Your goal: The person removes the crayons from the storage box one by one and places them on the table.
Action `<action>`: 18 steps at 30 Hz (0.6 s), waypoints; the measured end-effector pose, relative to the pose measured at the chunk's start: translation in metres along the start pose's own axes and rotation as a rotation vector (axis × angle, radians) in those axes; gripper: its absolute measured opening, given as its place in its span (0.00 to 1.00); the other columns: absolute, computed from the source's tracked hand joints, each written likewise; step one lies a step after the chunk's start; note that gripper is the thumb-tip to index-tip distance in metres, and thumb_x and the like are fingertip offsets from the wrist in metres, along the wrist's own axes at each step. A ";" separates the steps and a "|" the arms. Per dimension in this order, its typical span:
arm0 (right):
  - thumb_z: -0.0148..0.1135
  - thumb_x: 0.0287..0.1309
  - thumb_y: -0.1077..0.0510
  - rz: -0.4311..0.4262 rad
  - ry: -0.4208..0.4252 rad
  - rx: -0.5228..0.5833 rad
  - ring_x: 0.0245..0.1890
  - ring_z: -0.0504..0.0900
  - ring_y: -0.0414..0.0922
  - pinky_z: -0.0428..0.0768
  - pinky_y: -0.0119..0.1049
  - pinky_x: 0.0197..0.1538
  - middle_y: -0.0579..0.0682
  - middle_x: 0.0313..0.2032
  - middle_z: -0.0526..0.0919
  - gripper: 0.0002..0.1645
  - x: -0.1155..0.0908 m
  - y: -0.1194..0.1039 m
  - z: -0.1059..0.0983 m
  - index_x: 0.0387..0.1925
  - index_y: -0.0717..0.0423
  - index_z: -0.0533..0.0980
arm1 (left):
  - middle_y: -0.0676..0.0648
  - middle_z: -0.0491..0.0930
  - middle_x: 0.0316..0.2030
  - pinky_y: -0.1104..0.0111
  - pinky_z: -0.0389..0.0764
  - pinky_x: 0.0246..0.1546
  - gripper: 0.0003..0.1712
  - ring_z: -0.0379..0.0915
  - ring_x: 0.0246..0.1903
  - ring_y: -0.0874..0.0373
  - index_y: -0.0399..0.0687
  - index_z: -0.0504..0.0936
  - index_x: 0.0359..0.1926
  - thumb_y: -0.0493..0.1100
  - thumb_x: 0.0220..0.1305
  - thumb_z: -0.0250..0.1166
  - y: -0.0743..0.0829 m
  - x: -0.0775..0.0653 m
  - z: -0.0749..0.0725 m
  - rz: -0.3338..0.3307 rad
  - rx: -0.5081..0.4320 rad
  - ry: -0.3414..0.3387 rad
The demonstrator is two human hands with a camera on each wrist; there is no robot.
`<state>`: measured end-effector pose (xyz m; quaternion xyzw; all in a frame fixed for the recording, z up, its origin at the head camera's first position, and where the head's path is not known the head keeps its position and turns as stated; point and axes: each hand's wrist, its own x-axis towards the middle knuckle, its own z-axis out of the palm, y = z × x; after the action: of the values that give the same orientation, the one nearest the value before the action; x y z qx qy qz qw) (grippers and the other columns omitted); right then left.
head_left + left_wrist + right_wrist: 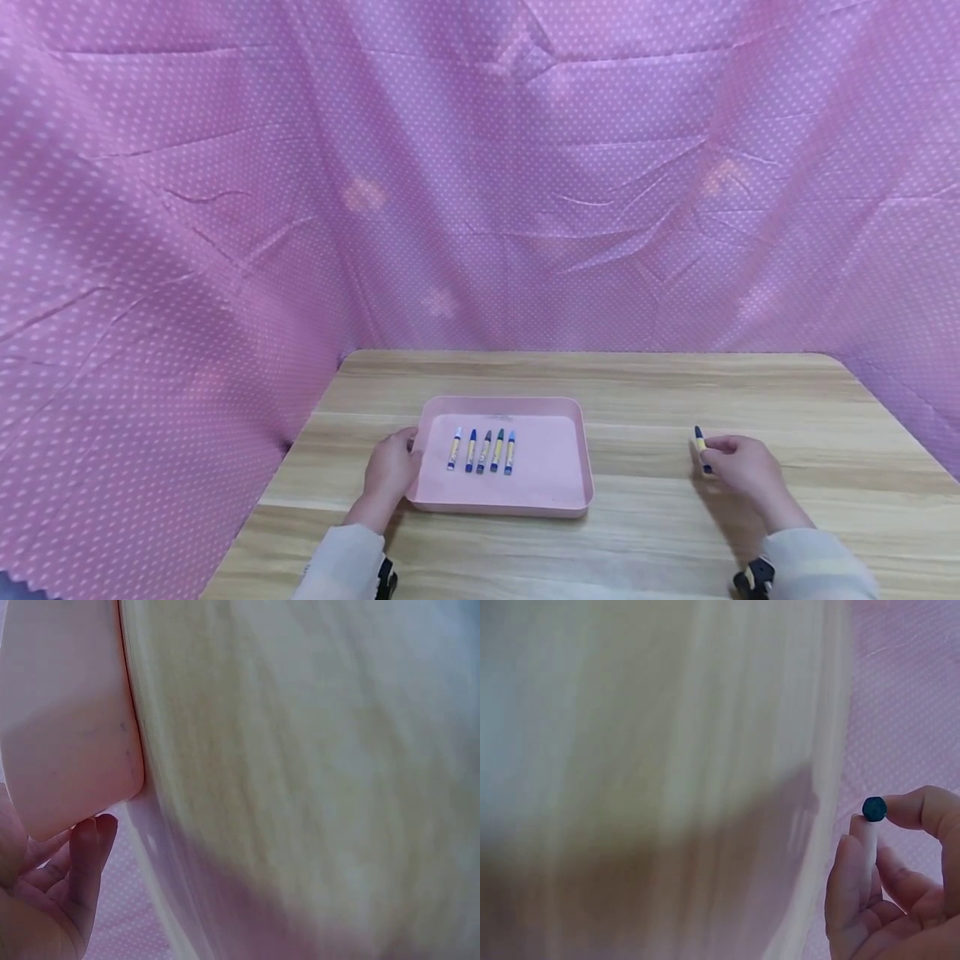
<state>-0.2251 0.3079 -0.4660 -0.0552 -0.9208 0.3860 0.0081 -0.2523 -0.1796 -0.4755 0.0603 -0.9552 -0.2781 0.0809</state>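
A pink rectangular tray [525, 498] lies on the wooden table, with several crayons [483, 451] side by side in its left half. My left hand [393, 463] holds the tray at its left edge, the thumb near the rim. In the left wrist view, fingertips [96, 829] touch the outside of the tray's wall. Off to the right of the tray, my right hand [744, 468] pinches a dark crayon [700, 442] with a yellow wrapper between thumb and fingers. The right wrist view shows that crayon's dark end [874, 809] between the fingertips.
The light wooden table [637, 542] has rounded far corners. Pink dotted cloth [525, 208] hangs behind it and along both sides. Bare wood lies between the tray and my right hand.
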 end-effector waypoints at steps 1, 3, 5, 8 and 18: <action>0.56 0.60 0.56 0.005 -0.009 0.007 0.34 0.82 0.52 0.81 0.43 0.36 0.69 0.43 0.80 0.25 0.000 0.002 -0.001 0.51 0.73 0.73 | 0.39 0.82 0.42 0.52 0.80 0.44 0.23 0.78 0.42 0.44 0.37 0.76 0.57 0.34 0.58 0.64 0.000 0.000 0.000 -0.001 0.002 -0.003; 0.56 0.59 0.56 0.002 -0.012 0.007 0.33 0.82 0.52 0.81 0.43 0.36 0.70 0.43 0.80 0.25 -0.001 0.005 -0.002 0.50 0.74 0.73 | 0.38 0.81 0.42 0.52 0.80 0.44 0.23 0.78 0.42 0.44 0.36 0.76 0.57 0.34 0.58 0.63 0.000 0.001 -0.001 0.001 0.003 -0.009; 0.56 0.59 0.57 0.002 -0.019 0.014 0.33 0.82 0.51 0.81 0.42 0.35 0.69 0.42 0.80 0.24 -0.001 0.008 -0.003 0.49 0.74 0.74 | 0.38 0.81 0.43 0.52 0.79 0.44 0.24 0.78 0.43 0.44 0.36 0.75 0.57 0.34 0.58 0.63 0.001 0.002 -0.002 -0.006 0.000 -0.015; 0.57 0.56 0.58 -0.003 -0.024 0.009 0.30 0.81 0.47 0.81 0.39 0.32 0.67 0.39 0.82 0.23 0.000 0.012 -0.003 0.48 0.75 0.74 | 0.38 0.81 0.43 0.52 0.80 0.44 0.24 0.78 0.42 0.44 0.36 0.75 0.57 0.34 0.58 0.63 0.001 0.004 -0.002 -0.012 -0.006 -0.019; 0.58 0.55 0.59 0.056 -0.045 -0.007 0.22 0.76 0.41 0.77 0.35 0.25 0.52 0.28 0.83 0.22 0.001 0.020 -0.004 0.46 0.73 0.75 | 0.38 0.81 0.43 0.53 0.80 0.44 0.24 0.78 0.43 0.44 0.36 0.75 0.57 0.34 0.59 0.63 0.002 0.008 -0.002 -0.002 0.003 -0.022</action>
<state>-0.2241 0.3249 -0.4779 -0.0721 -0.9203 0.3838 -0.0234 -0.2601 -0.1805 -0.4713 0.0580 -0.9565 -0.2773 0.0698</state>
